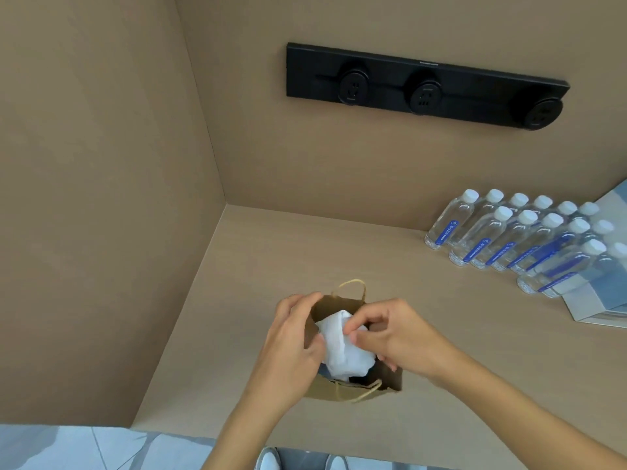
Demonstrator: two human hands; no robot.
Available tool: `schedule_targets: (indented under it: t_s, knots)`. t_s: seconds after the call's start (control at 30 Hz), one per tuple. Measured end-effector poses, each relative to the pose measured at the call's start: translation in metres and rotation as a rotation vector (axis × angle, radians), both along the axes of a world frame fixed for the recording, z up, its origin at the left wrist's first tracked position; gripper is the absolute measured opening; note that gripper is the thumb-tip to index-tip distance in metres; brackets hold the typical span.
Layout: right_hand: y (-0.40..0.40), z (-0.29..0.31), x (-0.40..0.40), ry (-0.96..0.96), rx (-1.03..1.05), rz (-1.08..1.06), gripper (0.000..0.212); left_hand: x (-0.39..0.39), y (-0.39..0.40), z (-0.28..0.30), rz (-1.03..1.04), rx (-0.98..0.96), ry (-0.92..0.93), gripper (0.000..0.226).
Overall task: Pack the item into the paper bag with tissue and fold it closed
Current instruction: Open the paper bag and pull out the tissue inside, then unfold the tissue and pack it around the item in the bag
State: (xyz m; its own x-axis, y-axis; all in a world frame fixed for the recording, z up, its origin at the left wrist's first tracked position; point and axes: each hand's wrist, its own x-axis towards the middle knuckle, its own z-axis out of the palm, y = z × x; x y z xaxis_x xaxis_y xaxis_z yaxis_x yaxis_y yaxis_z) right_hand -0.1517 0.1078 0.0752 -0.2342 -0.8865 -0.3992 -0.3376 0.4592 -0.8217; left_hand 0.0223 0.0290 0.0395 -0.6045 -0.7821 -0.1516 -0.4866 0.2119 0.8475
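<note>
Brown kraft paper forms the paper bag (353, 388), which stands open-mouthed on the tan counter (305, 252) between the person's two hands. The left hand (291, 347) is clamped on the bag's left rim, fingers curled over the top edge and thumb lying inside against the white tissue (342, 347). The right hand (393, 337) comes in from the opposite side, its fingertips (353, 330) pinching a fold of that tissue at the top of the bundle, with the palm resting over the bag's right wall. The tissue fills most of the opening directly under both grips; a dark item (356, 378) peeks out beneath it at the near edge, its shape too hidden to tell. One twisted paper handle (353, 286) stands up beyond the fingers, the other (363, 393) flops toward the person below the wrists. Well away from the right hand, rows of water bottles (529, 239) stand by a grey box (590, 300). A black socket strip (424, 86) is mounted on the wall far above.
</note>
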Motion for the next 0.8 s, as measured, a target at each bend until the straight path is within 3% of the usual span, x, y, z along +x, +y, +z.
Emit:
schedule_targets:
  t_s: [0.23, 0.3, 0.4, 0.43, 0.5, 0.6, 0.7, 0.8]
  knots:
    - [0.036, 0.020, 0.004, -0.420, -0.242, -0.412, 0.007, 0.009, 0.008, 0.038, 0.155, -0.044, 0.187, 0.042]
    - [0.042, 0.023, 0.005, -0.511, -0.325, -0.468, 0.003, 0.014, 0.013, 0.045, 0.142, 0.024, 0.165, 0.032]
    - [0.049, 0.032, 0.006, -0.634, -0.470, -0.497, 0.017, 0.022, 0.016, 0.061, 0.153, 0.167, 0.168, 0.019]
    - [0.050, 0.036, 0.008, -0.656, -0.514, -0.492, 0.022, 0.023, 0.016, 0.070, 0.149, 0.266, 0.220, 0.024]
    - [0.051, 0.042, 0.013, -0.625, -0.571, -0.483, 0.031, 0.022, 0.019, 0.087, 0.047, 0.488, 0.361, 0.057]
    - [0.050, 0.047, 0.021, -0.515, -0.632, -0.501, 0.044, 0.017, 0.022, 0.100, -0.053, 0.504, 0.517, 0.073]
    - [0.051, 0.053, 0.029, -0.465, -0.680, -0.487, 0.050, 0.008, 0.028, 0.107, 0.009, 0.369, 0.627, 0.049]
    - [0.054, 0.059, 0.033, -0.375, -0.683, -0.478, 0.046, 0.000, 0.033, 0.110, 0.105, 0.164, 0.608, 0.028]
